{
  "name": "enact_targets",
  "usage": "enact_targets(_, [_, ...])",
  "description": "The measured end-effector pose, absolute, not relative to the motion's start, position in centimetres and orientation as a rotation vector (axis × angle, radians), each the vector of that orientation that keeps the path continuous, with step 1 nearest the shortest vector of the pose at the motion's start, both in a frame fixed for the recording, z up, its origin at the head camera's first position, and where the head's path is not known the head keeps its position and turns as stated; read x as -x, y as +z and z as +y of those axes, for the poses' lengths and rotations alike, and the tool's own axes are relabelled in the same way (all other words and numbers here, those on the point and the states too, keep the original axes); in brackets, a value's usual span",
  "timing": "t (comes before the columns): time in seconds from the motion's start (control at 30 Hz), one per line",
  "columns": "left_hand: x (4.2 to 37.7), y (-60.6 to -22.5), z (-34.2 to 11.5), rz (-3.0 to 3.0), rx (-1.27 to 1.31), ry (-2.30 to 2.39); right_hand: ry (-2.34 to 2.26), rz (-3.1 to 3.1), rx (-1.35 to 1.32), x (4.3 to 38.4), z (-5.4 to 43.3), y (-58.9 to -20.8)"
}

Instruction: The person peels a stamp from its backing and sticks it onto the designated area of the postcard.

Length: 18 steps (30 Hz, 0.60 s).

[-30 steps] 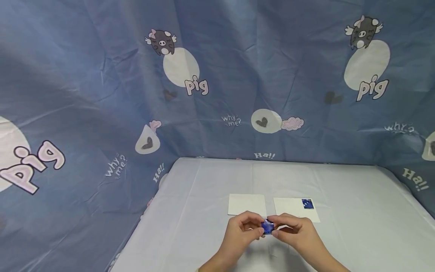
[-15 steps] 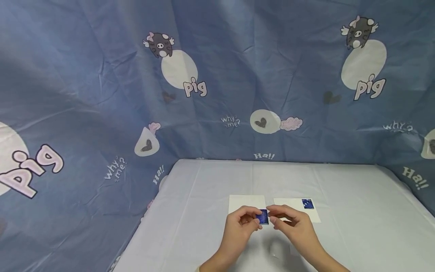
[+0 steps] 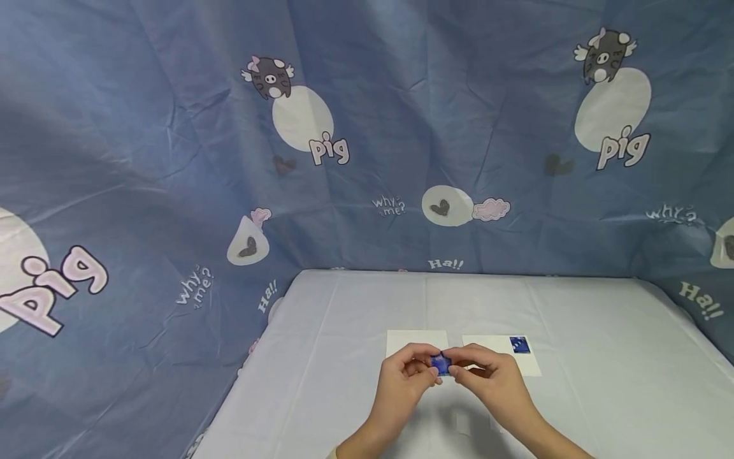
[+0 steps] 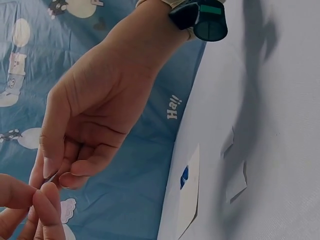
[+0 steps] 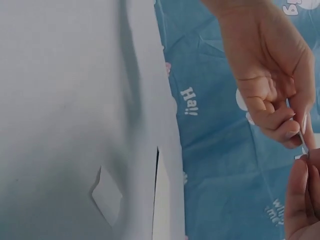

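A small blue square stamp (image 3: 441, 365) is held up above the table between both hands. My left hand (image 3: 404, 377) pinches its left side between thumb and fingers. At its right side, my right hand (image 3: 487, 373) pinches with thumb and forefinger. Both wrist views show the fingertips meeting around the stamp, which is nearly edge-on there. Beyond the hands lie two white cards. The left card (image 3: 415, 338) looks plain and is partly hidden by the left hand. The right card (image 3: 530, 364) bears a blue stamp (image 3: 520, 345) at its upper right.
Two small white paper pieces lie on the white tabletop nearer the person; one paper piece (image 3: 463, 422) is left of the right forearm, and another paper piece (image 4: 237, 188) shows in the left wrist view. A blue patterned curtain (image 3: 367, 127) hangs behind and beside the table.
Both hands have risen slightly and shifted left with the stamp. The right fingers, apart from the stamp half a second ago, now pinch its right side again.
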<state>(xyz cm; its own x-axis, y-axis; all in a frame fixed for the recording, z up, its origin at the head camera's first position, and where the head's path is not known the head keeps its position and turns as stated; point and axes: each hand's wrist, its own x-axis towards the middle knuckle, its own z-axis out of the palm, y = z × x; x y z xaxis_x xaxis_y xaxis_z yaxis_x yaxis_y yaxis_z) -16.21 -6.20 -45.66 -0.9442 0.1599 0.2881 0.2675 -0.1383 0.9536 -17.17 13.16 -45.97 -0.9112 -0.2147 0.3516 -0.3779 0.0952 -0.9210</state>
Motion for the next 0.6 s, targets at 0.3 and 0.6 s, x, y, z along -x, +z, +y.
enact_targets(0.3, [16.3, -45.5, -6.0, -2.116, 0.402, -2.178, 1.898, -2.241, -0.52, 17.7, 13.0, -46.0])
enact_targets(0.6, [17.6, -46.1, -7.2, -2.254, 0.379, -1.92, 1.794, -2.272, -0.418, 18.7, 13.2, -46.0])
